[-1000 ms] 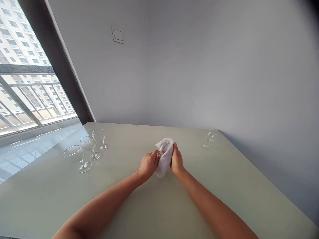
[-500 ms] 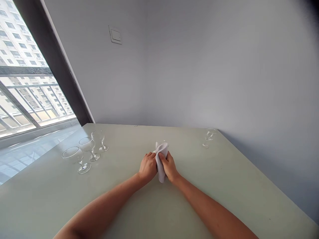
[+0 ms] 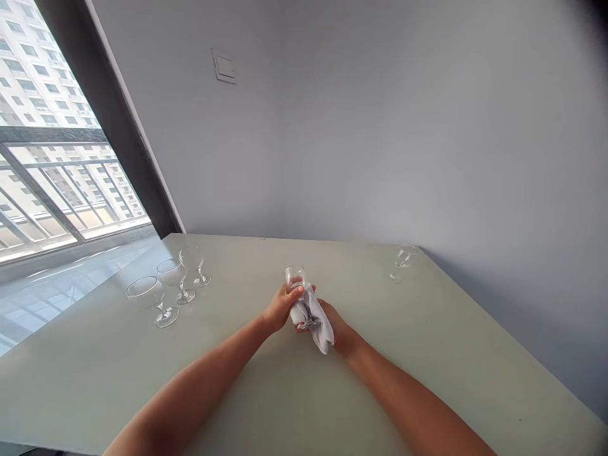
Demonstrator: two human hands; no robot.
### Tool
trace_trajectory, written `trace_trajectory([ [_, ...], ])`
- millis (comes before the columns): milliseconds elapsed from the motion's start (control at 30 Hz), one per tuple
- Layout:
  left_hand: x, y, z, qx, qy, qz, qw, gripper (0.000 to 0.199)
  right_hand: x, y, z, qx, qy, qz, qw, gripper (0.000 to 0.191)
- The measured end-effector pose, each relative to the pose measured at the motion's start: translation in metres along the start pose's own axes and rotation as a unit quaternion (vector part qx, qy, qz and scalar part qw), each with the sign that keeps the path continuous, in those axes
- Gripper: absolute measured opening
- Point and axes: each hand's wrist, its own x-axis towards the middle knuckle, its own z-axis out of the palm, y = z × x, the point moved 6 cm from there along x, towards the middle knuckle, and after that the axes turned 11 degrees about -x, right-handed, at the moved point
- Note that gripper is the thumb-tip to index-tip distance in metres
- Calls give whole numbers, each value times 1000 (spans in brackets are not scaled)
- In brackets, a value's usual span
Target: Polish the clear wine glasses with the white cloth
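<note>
Table (image 3: 285, 405), lower frame | three stemmed glasses (image 3: 185, 296), left | left hand (image 3: 281, 306), centre, grasping held glass (image 3: 296, 277) by its bowl | right hand (image 3: 337, 324) clutching cloth (image 3: 323, 334) against that glass's stem | lone glass (image 3: 405, 256), right

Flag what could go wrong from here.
The held glass might snap at its stem if the left hand grips the bowl while the right hand twists the white cloth lower down. The cloth also covers part of the glass, so a slip there could be hard to spot. The three glasses on the left stand close together, so one knocked could hit its neighbor.
</note>
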Motion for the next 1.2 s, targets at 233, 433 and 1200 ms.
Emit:
trace_trajectory([
  [233, 3, -2, -16, 34, 82, 36, 995, 45, 1, 1, -3, -89, -74, 13, 993, 32],
  [433, 2, -2, -32, 69, 198, 65, 976, 53, 0, -18, -13, -555, 123, -107, 816, 19],
  [1200, 13, 33, -32, -233, 137, -5, 963, 15, -2, -4, -14, -346, 73, -170, 920, 33],
])
